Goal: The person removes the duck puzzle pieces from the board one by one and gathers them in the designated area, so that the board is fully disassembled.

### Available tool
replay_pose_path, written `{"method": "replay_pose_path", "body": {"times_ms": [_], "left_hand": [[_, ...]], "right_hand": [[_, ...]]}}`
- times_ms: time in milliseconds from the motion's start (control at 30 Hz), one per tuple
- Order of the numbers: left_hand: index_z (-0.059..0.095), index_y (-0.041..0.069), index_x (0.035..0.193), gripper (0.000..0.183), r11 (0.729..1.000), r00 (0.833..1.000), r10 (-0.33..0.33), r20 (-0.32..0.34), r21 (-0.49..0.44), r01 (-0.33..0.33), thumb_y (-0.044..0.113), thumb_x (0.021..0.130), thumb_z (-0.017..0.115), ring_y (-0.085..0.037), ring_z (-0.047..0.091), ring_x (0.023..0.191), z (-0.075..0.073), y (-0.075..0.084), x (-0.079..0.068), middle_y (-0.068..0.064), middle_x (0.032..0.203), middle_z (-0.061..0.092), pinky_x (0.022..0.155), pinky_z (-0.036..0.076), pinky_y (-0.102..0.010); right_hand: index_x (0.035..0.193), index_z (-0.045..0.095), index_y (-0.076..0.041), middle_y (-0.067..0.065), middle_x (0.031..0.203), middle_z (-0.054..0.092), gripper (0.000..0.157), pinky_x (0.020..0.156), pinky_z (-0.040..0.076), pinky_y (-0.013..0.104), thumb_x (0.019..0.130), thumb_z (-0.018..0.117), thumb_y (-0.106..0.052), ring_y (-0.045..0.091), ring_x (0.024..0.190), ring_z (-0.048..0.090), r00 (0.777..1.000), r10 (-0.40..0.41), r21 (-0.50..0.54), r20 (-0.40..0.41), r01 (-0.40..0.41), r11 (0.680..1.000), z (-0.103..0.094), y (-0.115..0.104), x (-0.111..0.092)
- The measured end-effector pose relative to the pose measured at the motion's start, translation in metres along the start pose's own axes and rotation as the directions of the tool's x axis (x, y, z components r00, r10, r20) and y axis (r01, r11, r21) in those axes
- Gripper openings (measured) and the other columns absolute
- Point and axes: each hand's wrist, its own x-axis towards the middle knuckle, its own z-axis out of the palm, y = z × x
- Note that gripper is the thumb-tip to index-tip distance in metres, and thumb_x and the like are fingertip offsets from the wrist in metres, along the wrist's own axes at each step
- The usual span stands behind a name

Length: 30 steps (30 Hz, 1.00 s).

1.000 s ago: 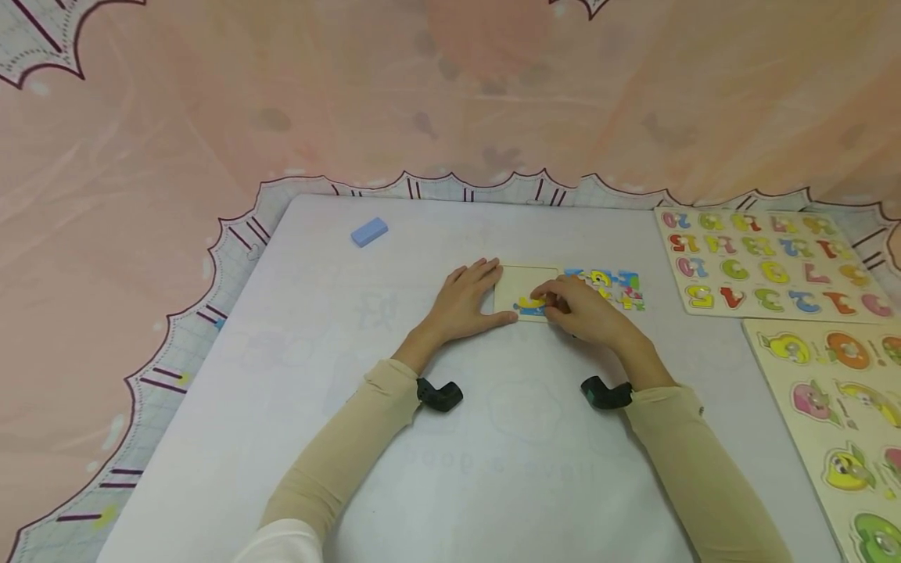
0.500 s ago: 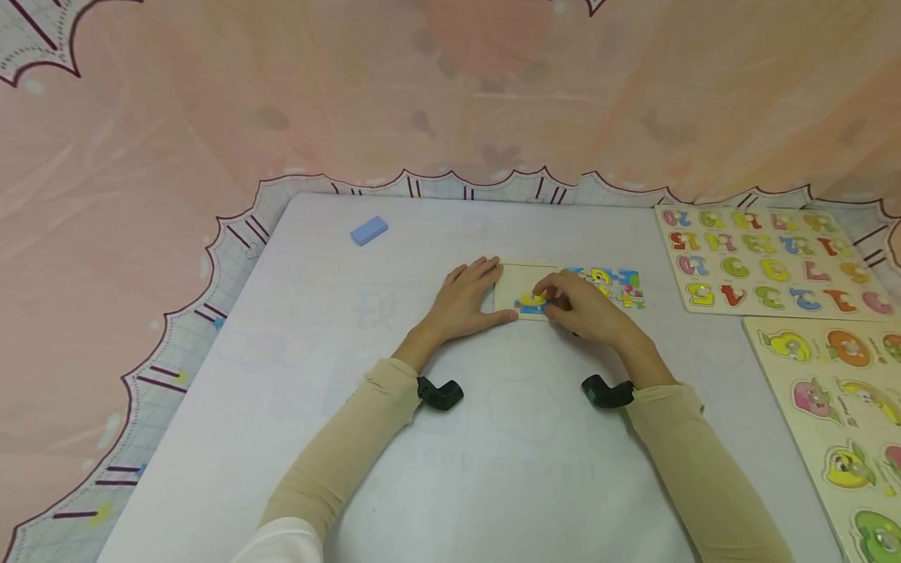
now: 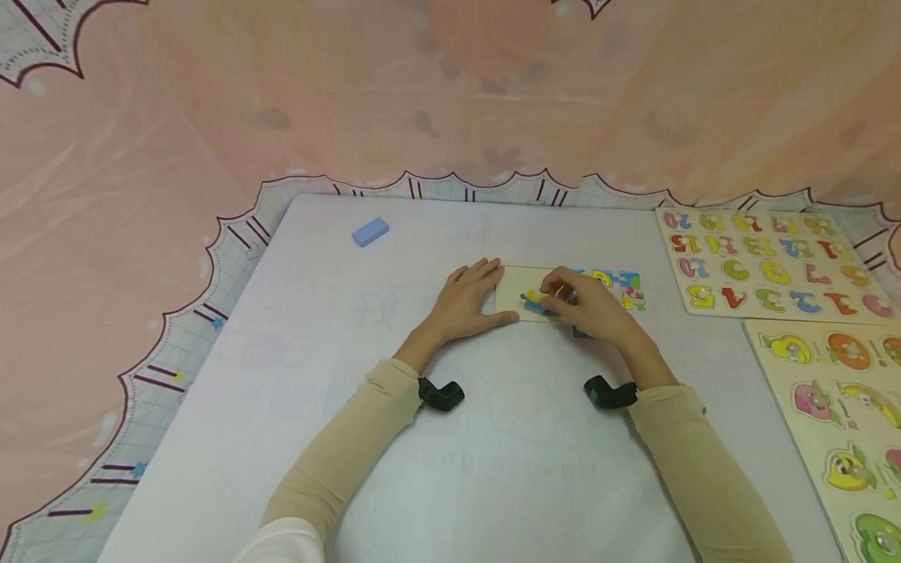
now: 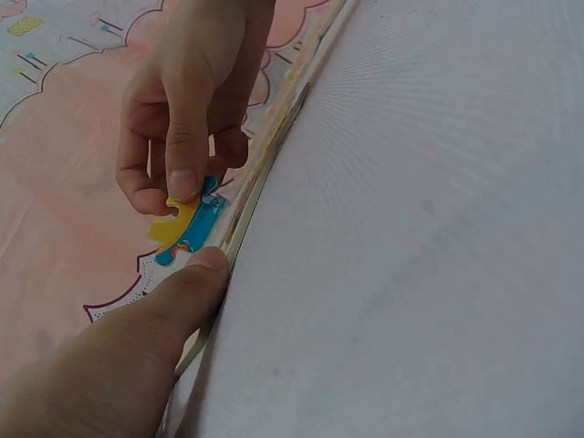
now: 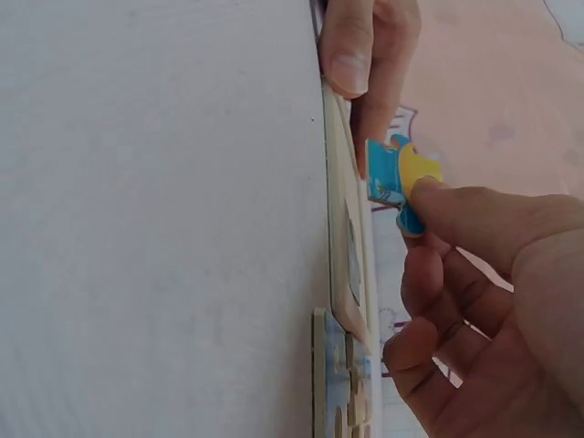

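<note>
My left hand lies with fingers spread at the left end of a shallow wooden puzzle tray, its thumb along the near edge. Between thumb and fingers, my right hand pinches a blue and yellow jigsaw piece over the tray's near right part. In the right wrist view the jigsaw piece is raised off the tray. The left wrist view has the left thumb just below the piece. More jigsaw pieces lie right of the tray, partly hidden by the right hand.
A number board lies at the far right, with a fruit board nearer on the same side. Toward the back left sits a blue block. A dark blue piece shows under the right hand.
My right hand has shifted slightly right, and the jigsaw piece in it has turned and tilted. More of the dark blue piece beneath that hand shows. The left hand stays in place.
</note>
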Motion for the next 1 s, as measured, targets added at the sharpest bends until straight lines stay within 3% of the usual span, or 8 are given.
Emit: {"method": "replay_pose_path", "body": {"times_ms": [333, 600, 1000], "left_hand": [[0.031, 0.011, 0.148, 0.088, 1.0, 1.0, -0.002, 0.006, -0.002, 0.002, 0.064, 0.083, 0.056, -0.02, 0.018, 0.147, 0.0, 0.0, 0.0, -0.003, 0.157, 0.026, 0.119, 0.014, -0.043], [0.031, 0.011, 0.148, 0.088, 1.0, 1.0, -0.004, 0.005, 0.005, 0.004, 0.064, 0.083, 0.057, -0.02, 0.018, 0.147, -0.002, 0.002, 0.0, -0.003, 0.157, 0.026, 0.119, 0.014, -0.043], [0.032, 0.009, 0.148, 0.088, 1.0, 1.0, 0.009, -0.003, -0.007, -0.009, 0.063, 0.082, 0.057, -0.021, 0.018, 0.147, -0.002, 0.001, -0.001, -0.005, 0.156, 0.026, 0.12, 0.012, -0.043]], "right_hand": [[0.104, 0.056, -0.009, 0.006, 0.096, 0.063, 0.014, 0.074, 0.048, 0.026, 0.092, 0.061, -0.017, 0.017, 0.089, 0.056, 1.0, -0.001, 0.067, -0.025, 0.002, 0.998, -0.004, 0.006, -0.003], [0.103, 0.056, -0.008, 0.009, 0.103, 0.062, 0.015, 0.082, 0.048, 0.032, 0.093, 0.059, -0.019, 0.022, 0.096, 0.059, 0.999, 0.041, 0.082, -0.027, -0.039, 0.996, -0.008, 0.008, -0.006], [0.102, 0.056, -0.006, 0.01, 0.101, 0.062, 0.013, 0.079, 0.047, 0.027, 0.093, 0.057, -0.016, 0.021, 0.094, 0.056, 0.994, 0.092, 0.076, -0.056, -0.087, 0.993, -0.016, 0.011, -0.017]]}}
